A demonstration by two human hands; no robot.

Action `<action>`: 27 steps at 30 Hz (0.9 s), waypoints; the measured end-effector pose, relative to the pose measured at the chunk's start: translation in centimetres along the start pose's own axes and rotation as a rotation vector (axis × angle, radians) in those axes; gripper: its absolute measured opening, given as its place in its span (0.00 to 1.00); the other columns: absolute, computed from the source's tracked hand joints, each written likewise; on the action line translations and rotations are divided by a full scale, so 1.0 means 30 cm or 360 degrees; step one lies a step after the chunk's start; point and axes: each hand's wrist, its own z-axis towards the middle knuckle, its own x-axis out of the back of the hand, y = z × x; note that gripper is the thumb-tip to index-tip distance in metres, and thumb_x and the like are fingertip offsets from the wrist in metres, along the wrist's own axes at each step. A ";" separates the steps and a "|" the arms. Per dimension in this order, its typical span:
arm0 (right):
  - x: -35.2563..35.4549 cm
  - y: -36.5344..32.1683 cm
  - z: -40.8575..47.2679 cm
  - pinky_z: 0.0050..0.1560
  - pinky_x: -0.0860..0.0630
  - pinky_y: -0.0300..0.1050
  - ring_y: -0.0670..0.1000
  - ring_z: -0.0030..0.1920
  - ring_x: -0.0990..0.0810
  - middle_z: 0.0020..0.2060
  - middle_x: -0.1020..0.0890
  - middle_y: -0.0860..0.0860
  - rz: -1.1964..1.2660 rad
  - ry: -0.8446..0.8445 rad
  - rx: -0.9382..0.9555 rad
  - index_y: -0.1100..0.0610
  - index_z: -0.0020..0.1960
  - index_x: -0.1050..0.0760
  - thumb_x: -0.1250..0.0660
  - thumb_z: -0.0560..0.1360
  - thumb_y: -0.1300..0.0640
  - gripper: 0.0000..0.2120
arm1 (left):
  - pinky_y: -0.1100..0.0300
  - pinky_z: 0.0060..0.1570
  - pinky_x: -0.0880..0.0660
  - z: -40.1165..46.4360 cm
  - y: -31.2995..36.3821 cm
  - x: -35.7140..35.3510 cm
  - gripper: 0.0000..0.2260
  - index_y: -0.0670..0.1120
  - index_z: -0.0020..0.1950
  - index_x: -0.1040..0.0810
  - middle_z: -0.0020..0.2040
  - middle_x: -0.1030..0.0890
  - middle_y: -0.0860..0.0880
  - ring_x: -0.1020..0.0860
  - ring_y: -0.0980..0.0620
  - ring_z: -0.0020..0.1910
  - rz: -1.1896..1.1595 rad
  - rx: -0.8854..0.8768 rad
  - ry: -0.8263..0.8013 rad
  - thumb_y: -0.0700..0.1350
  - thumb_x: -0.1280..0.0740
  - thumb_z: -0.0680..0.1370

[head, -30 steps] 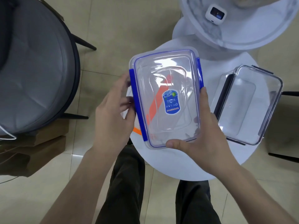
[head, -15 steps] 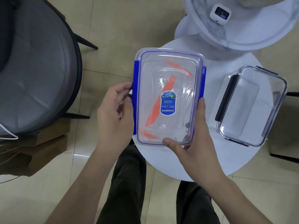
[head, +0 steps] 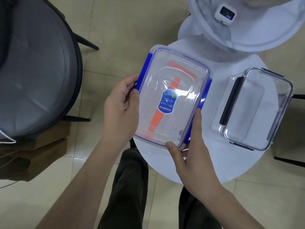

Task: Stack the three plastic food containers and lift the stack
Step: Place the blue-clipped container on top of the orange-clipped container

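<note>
A clear container with blue side clips (head: pixel 171 98) and a blue oval label lies flat over the left part of the small round white table (head: pixel 206 164). Orange strips of a second container (head: pixel 173 86) show through it from underneath. My left hand (head: pixel 120 111) grips its left edge at the blue clip. My right hand (head: pixel 191 154) holds its near right corner, thumb on the lid. A third clear container with dark clips (head: pixel 254 109) sits on the table to the right, apart from my hands.
A grey cushioned chair (head: pixel 36 70) stands at the left with a wooden block beneath. A larger white round table (head: pixel 247 38) at the back carries a small white device (head: pixel 225 13). My dark-trousered legs are below the table's edge. Tiled floor surrounds everything.
The blue-clipped container has turned from tilted left to square and then slightly clockwise, settling lower over the orange-striped one. Both hands stayed on its edges.
</note>
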 end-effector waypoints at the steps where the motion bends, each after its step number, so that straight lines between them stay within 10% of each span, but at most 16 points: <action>1: -0.003 0.002 -0.003 0.56 0.20 0.44 0.44 0.60 0.23 0.68 0.31 0.37 -0.0005 -0.0007 -0.0002 0.36 0.78 0.65 0.34 0.78 0.45 0.44 | 0.60 0.56 0.18 0.004 -0.005 -0.001 0.15 0.46 0.71 0.26 0.65 0.19 0.51 0.20 0.55 0.64 0.0020 -0.0002 -0.0018 0.40 0.40 0.85; 11: -0.002 0.012 -0.019 0.45 0.28 0.20 0.39 0.60 0.25 0.69 0.34 0.34 -0.0084 -0.0074 -0.0125 0.35 0.77 0.68 0.37 0.78 0.41 0.43 | 0.56 0.57 0.17 0.012 -0.038 -0.013 0.20 0.48 0.75 0.29 0.68 0.20 0.53 0.20 0.56 0.63 0.0320 -0.0082 -0.0108 0.49 0.35 0.83; 16: 0.023 -0.016 -0.024 0.48 0.31 0.19 0.37 0.65 0.31 0.73 0.37 0.39 -0.0370 0.0159 -0.0015 0.34 0.76 0.60 0.37 0.78 0.42 0.38 | 0.58 0.66 0.25 -0.022 -0.042 -0.036 0.21 0.42 0.72 0.27 0.71 0.22 0.44 0.25 0.51 0.69 0.0762 -0.0623 0.0050 0.47 0.31 0.80; 22: 0.090 -0.038 0.073 0.77 0.41 0.57 0.55 0.80 0.46 0.79 0.42 0.58 -0.0667 0.0469 0.0416 0.61 0.79 0.43 0.36 0.79 0.55 0.32 | 0.43 0.78 0.40 -0.112 -0.026 -0.091 0.24 0.44 0.73 0.27 0.76 0.28 0.40 0.32 0.41 0.77 0.1140 -0.0884 -0.0006 0.48 0.30 0.78; 27: 0.145 -0.065 0.251 0.79 0.55 0.56 0.59 0.81 0.53 0.80 0.46 0.58 -0.0938 0.0361 0.0651 0.59 0.80 0.44 0.42 0.82 0.56 0.28 | 0.43 0.80 0.55 -0.128 -0.036 -0.128 0.36 0.46 0.83 0.43 0.84 0.46 0.44 0.51 0.43 0.84 0.1560 -0.0547 -0.0131 0.63 0.42 0.80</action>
